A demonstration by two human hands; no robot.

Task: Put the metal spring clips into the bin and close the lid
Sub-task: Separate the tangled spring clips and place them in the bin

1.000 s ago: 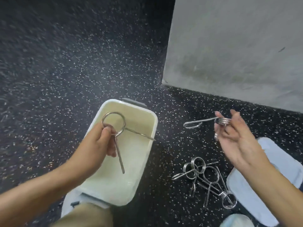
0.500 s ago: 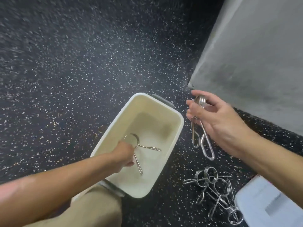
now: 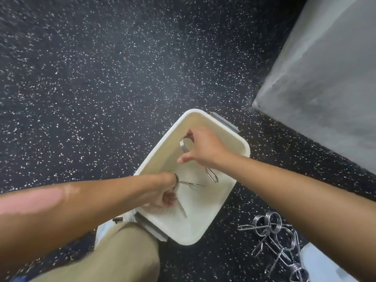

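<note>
Your bin point(image 3: 205, 233) sits open on the floor point(image 3: 101, 78) w/ both hands down inside it, so the biggest risk is the bin itself: it's light-looking plastic, and a wrist catching the rim on the way out could tip or skid it, prob. spilling what's in there.

The lid point(image 3: 325, 267) lies off past your right forearm, well apart from the fingers. Judging by the layout, reaching for it could drag your arm through the loose pile.

That pile of clips point(image 3: 274, 237) is tangled, coils hooked thru each other, near the lid and clear of both hands. Grab one and you may lift several; a dangling one could drop outside the bin.

Right hand point(image 3: 205, 149): thumb and forefinger pinch the coil end of a clip point(image 3: 184, 144), other fingers loosely spread, the clip's long leg hanging below the fingers toward the bin bottom. Let go high and it could bounce off the wall.

Left hand point(image 3: 162, 192): fingers curled around the ring of a second clip point(image 3: 183, 183), its legs sticking out just past the fingertips, low in the bin. Can't tell if it touches the bottom yet. Legs could snag the right clip, since they're close.
</note>
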